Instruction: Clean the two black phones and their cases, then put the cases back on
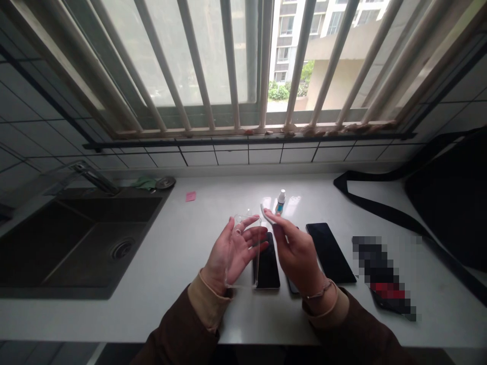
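Note:
My left hand [233, 251] holds a clear phone case [245, 253] upright above the white counter [182, 243], with the fingers curled behind it. My right hand [299, 253] pinches a small white pad [266, 213] at the fingertips, next to the case's top edge. Below the hands a black phone [267, 266] lies flat on the counter. A second black phone [330, 251] lies to its right, and the edge of another dark device [292, 288] shows under my right wrist. A small bottle with a white cap and blue label [280, 201] stands behind the hands.
A dark sink [76, 238] with a tap [95, 177] fills the left side. A pink slip [190, 196] lies near it. A black bag [452, 203] with a long strap [380, 210] sits at the right. A blurred-out object [384, 276] lies beside the phones. Barred window behind.

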`<state>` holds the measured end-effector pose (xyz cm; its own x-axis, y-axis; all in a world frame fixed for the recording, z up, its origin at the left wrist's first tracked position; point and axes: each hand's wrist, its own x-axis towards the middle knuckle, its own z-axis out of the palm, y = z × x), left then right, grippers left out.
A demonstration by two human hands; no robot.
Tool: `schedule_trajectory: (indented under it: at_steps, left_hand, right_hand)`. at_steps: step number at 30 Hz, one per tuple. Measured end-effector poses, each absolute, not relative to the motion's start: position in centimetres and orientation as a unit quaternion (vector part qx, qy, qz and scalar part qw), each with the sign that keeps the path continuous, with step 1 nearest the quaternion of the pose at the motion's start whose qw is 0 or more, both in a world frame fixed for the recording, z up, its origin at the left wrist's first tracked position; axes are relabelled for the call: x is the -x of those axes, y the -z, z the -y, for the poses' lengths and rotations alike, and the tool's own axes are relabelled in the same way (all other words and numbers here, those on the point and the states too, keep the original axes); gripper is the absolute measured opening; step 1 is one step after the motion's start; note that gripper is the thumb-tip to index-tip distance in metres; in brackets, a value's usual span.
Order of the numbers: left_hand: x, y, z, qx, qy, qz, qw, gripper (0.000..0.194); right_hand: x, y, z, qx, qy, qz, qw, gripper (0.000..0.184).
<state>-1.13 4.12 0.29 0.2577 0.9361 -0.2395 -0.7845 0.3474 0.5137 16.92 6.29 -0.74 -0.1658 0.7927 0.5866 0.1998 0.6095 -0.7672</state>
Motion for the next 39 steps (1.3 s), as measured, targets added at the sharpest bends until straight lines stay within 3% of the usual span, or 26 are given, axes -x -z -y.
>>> schedule_trajectory:
  at_steps: [6,17,20,24,31,36,39]
  left_hand:
    - [1.7,0.0,-4.7,-0.092,-0.626,-0.290,0.718,0.056]
    - [3.2,-0.6,-5.0,-0.002,-0.737,-0.300,0.605,0.052]
    - [3.0,-0.8,-5.0,-0.015,-0.715,-0.304,0.630,0.053]
    - [2.5,-0.1,-4.9,-0.064,-0.670,-0.325,0.664,0.046]
    - [2.2,1.3,-5.3,-0.081,-0.660,-0.388,0.638,0.025]
    - [2.2,0.0,-5.4,-0.072,-0.651,-0.351,0.670,0.052]
    - [1.9,-0.5,-5.0,-0.100,-0.630,-0.325,0.699,0.057]
  right_hand:
    - [-16.0,1.5,-6.1,0.212,-0.237,0.858,0.404,0.041]
    - [-16.6,-0.8,-5.0,0.122,-0.518,0.792,0.299,0.030]
    - [-16.6,-0.6,-5.1,0.194,-0.581,0.715,0.338,0.028]
    - [-16.1,0.4,-5.9,0.317,-0.691,0.471,0.447,0.036]
    - [-15.6,1.1,-6.8,0.375,-0.715,0.360,0.468,0.048]
    - [-15.4,1.5,-6.8,0.379,-0.717,0.344,0.472,0.042]
    - [-15.1,1.8,-6.7,0.371,-0.721,0.372,0.452,0.042]
